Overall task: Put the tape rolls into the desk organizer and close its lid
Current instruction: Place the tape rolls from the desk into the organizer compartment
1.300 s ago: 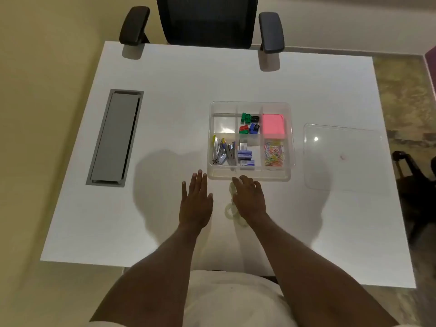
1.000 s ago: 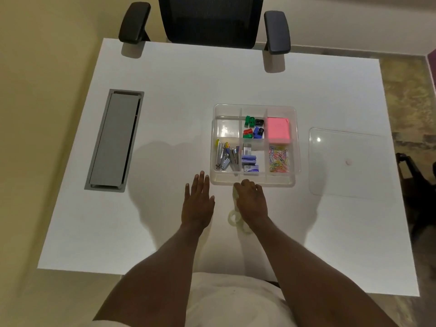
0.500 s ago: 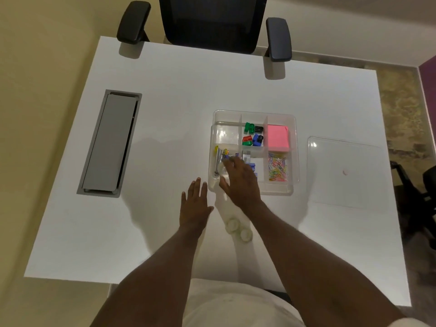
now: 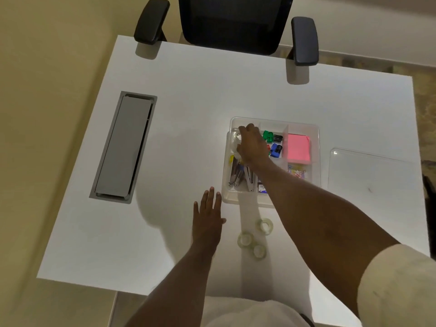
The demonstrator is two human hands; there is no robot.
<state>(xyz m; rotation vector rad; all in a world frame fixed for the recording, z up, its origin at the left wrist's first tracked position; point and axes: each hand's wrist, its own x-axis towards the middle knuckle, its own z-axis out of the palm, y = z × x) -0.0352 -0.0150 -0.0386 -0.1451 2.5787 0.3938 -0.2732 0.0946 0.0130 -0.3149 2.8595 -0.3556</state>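
A clear compartmented desk organizer (image 4: 317,159) sits open on the white desk. My right hand (image 4: 252,145) reaches into its far-left compartment, fingers curled around a clear tape roll (image 4: 236,139) that is mostly hidden by the hand. Three more clear tape rolls lie on the desk in front of the organizer: one (image 4: 264,225) nearest it, one (image 4: 245,239) to the left, one (image 4: 259,251) closest to me. My left hand (image 4: 207,223) rests flat and empty on the desk, left of those rolls. The clear lid (image 4: 370,171) lies flat to the organizer's right.
The organizer also holds staplers (image 4: 238,175), coloured sharpeners (image 4: 273,142), pink sticky notes (image 4: 298,147) and paper clips (image 4: 297,172). A grey cable hatch (image 4: 123,147) is set in the desk at left. A black office chair (image 4: 233,22) stands at the far edge.
My right hand picked up a tape roll from the desk and carried it forward into the organizer's far-left compartment. The left hand stayed flat on the desk.
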